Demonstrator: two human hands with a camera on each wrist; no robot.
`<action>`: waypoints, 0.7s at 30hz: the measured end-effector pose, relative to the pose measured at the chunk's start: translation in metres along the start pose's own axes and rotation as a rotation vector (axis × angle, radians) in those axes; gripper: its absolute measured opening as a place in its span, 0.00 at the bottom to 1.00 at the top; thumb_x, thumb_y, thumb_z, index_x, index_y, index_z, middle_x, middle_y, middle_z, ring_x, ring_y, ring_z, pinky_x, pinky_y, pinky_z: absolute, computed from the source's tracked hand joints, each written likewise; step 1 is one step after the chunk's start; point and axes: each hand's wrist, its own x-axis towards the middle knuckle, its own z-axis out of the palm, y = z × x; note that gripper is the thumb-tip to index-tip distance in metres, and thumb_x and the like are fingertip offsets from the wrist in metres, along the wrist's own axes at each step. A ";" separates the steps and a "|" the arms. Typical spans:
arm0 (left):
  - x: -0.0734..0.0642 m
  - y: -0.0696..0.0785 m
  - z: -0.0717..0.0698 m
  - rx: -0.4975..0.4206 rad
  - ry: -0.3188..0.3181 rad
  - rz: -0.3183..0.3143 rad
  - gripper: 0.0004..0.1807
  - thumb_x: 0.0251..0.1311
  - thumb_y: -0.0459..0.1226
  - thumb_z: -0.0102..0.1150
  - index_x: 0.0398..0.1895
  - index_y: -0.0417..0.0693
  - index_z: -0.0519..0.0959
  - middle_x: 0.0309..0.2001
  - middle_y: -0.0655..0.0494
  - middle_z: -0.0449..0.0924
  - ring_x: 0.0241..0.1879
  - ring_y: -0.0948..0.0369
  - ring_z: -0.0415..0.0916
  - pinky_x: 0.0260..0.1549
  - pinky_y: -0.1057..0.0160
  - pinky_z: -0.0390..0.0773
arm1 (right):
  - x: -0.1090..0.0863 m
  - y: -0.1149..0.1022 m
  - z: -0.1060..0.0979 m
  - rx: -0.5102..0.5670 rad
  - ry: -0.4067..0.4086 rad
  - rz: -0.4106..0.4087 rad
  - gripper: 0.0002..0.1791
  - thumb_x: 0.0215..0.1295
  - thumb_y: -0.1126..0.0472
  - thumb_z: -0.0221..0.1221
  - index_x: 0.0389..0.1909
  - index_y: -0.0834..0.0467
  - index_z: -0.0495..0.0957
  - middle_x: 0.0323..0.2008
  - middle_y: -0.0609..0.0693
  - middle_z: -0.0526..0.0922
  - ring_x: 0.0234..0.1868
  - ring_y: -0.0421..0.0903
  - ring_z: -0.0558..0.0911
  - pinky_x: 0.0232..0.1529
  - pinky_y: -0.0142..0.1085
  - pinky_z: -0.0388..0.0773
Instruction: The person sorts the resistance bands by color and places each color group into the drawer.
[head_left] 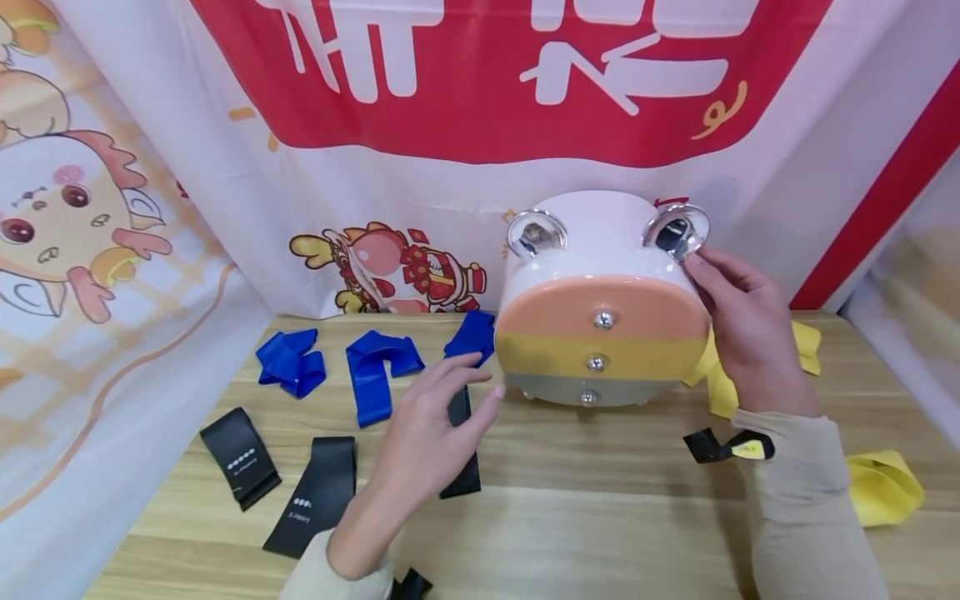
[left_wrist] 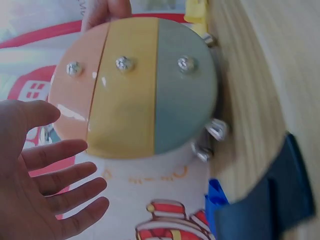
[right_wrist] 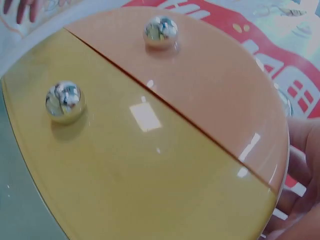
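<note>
A glossy white rounded drawer box [head_left: 600,337] stands upright at the back of the table. Its front has a peach, a yellow and a grey-green drawer, each with a silver knob [head_left: 596,362], and all look closed. Two silver rings [head_left: 677,231] stick up from its top. My right hand [head_left: 757,342] rests against the box's right side, fingertips by the right ring; part of its fingers is hidden behind the box. My left hand [head_left: 423,446] hovers left of the box with fingers spread, holding nothing; in the left wrist view a gap shows below its thumb.
Blue bands [head_left: 291,362] and black bands [head_left: 240,458] lie on the wooden table to the left, one black band [head_left: 463,450] near my left hand. Yellow bands [head_left: 885,487] lie to the right. A printed cloth [head_left: 480,183] hangs right behind the box.
</note>
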 end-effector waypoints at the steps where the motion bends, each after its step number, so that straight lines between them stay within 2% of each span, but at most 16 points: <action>1: 0.002 0.004 0.001 -0.008 0.010 0.020 0.19 0.73 0.53 0.66 0.58 0.55 0.88 0.71 0.58 0.81 0.74 0.53 0.75 0.73 0.39 0.76 | -0.001 0.000 0.001 -0.011 0.017 0.003 0.38 0.56 0.45 0.79 0.70 0.43 0.82 0.66 0.39 0.79 0.65 0.40 0.74 0.51 0.24 0.86; 8: 0.025 0.033 0.021 -0.114 0.095 0.192 0.16 0.73 0.43 0.69 0.58 0.48 0.86 0.61 0.54 0.87 0.66 0.56 0.81 0.69 0.52 0.81 | -0.004 0.000 0.004 -0.102 0.085 -0.012 0.40 0.54 0.41 0.79 0.69 0.43 0.82 0.63 0.38 0.80 0.64 0.39 0.74 0.49 0.22 0.85; 14: 0.040 0.054 0.042 -0.170 0.142 0.322 0.17 0.72 0.38 0.69 0.59 0.43 0.84 0.59 0.49 0.86 0.60 0.55 0.84 0.63 0.58 0.85 | -0.004 0.000 0.003 -0.127 0.093 -0.010 0.40 0.54 0.41 0.79 0.69 0.43 0.82 0.65 0.38 0.79 0.65 0.38 0.74 0.48 0.21 0.85; 17: 0.045 0.062 0.047 -0.165 0.142 0.358 0.17 0.71 0.37 0.70 0.60 0.42 0.84 0.58 0.48 0.86 0.56 0.55 0.86 0.59 0.62 0.87 | -0.003 0.000 0.004 -0.137 0.080 -0.004 0.40 0.54 0.40 0.78 0.70 0.42 0.82 0.67 0.39 0.79 0.65 0.39 0.74 0.49 0.22 0.85; 21: 0.050 0.071 0.054 -0.163 0.115 0.363 0.18 0.71 0.35 0.70 0.61 0.43 0.83 0.56 0.49 0.87 0.51 0.57 0.86 0.53 0.66 0.88 | -0.004 0.000 0.005 -0.157 0.077 -0.001 0.40 0.54 0.40 0.78 0.70 0.42 0.81 0.67 0.38 0.79 0.65 0.38 0.73 0.49 0.21 0.85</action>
